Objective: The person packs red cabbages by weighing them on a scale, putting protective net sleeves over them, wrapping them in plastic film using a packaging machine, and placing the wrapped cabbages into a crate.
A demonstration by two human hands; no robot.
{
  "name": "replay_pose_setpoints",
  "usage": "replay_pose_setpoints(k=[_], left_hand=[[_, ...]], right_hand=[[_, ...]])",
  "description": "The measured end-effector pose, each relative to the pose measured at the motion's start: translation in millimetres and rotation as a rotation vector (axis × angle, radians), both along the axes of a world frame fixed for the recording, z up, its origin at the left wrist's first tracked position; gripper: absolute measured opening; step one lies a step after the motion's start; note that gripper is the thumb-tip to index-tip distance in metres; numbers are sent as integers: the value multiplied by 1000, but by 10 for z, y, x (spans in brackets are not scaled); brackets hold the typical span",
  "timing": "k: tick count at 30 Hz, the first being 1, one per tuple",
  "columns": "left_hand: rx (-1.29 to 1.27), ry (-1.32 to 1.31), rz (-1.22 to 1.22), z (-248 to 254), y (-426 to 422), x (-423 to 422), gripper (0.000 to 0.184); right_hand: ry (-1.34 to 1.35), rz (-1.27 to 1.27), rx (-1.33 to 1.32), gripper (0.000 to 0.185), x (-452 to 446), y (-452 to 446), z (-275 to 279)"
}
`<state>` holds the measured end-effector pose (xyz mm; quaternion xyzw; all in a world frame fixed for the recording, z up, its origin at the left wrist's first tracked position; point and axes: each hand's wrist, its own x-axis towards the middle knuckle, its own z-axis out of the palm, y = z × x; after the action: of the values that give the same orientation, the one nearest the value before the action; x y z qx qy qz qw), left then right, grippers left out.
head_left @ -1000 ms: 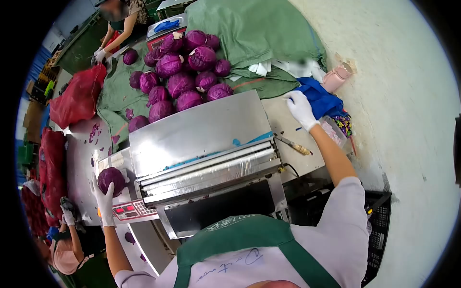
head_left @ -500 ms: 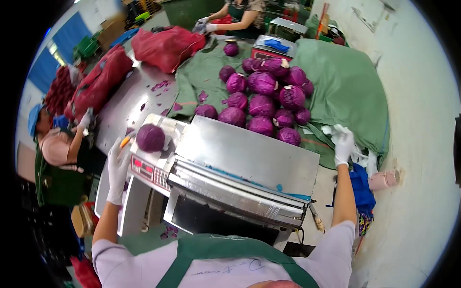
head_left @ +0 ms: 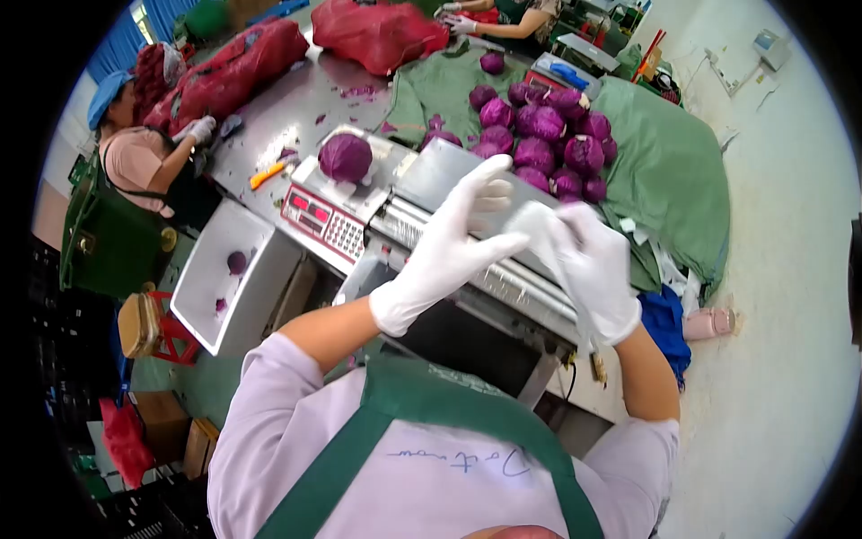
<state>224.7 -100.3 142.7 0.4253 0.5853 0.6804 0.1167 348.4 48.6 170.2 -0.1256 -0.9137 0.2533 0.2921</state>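
My left hand (head_left: 453,247), in a white glove, is raised over the film-wrapping machine (head_left: 435,180), fingers apart and holding nothing. My right hand (head_left: 594,269), also gloved, has its fingers closed on a thin whitish strip of plastic (head_left: 536,225), blurred, whose tail hangs below the hand. A purple cabbage (head_left: 346,158) rests on the digital scale (head_left: 314,218) to the left of the machine. Beyond the scale's left side lies an orange-handled knife (head_left: 267,175) on the metal table. Behind the machine, purple cabbages (head_left: 541,123) are heaped on green cloth.
Red mesh sacks (head_left: 238,72) lie along the table (head_left: 269,117). One person (head_left: 144,148) works at the left, another (head_left: 516,18) at the far side. A white bin (head_left: 193,287) stands below the scale. A pink cup (head_left: 709,323) is by the right wall.
Both hands have come inward over the machine, the left from beside the scale, the right from near the white plastic bags, now with a plastic strip. The view has shifted.
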Motion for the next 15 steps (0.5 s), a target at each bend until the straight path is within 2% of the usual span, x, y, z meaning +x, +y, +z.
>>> replay_pose_setpoints(k=[2,3,4,5,7,8,10,11,12,13,14,15], left_hand=[[-8,-267,-67,-185,-25,-1,34],[18,-434,-100,-244,-81,-27,28],[42,-439,-18,-245,-159,-38,21],[-21,-509,-4,-275,-278,-111,24],[-95,-459,13,-205,-466,-86,23],[-39,-518,-49,-336,-514,-96,23],[-35,-547,-40,-406,-642,-146,23],[-10,-586,-37,-437,-705,-218,23],[105,-651,-20,-490,-753,-301,22],[127,-561,98,-539,-805,-408,22],[180,-581,159,-570,-867,-515,22],[228,-604,217,-602,-950,-632,23]], right_hand=[[-74,23,-39,21,-121,-178,-101],[-115,115,-292,21,-177,-208,-170],[-154,207,-546,22,-223,-246,-203],[-279,256,-575,22,-225,-274,-166],[-408,303,-593,27,-268,-369,-233],[-425,326,-589,27,-286,-452,-217],[-429,428,-1200,36,-344,-652,-127],[-325,459,-1385,54,-381,-717,-208],[-272,541,-1525,61,-425,-790,-307],[-214,615,-1662,68,-447,-870,-371],[-287,664,-1648,79,-382,-1002,-300],[-363,767,-1785,81,-392,-1036,-426]])
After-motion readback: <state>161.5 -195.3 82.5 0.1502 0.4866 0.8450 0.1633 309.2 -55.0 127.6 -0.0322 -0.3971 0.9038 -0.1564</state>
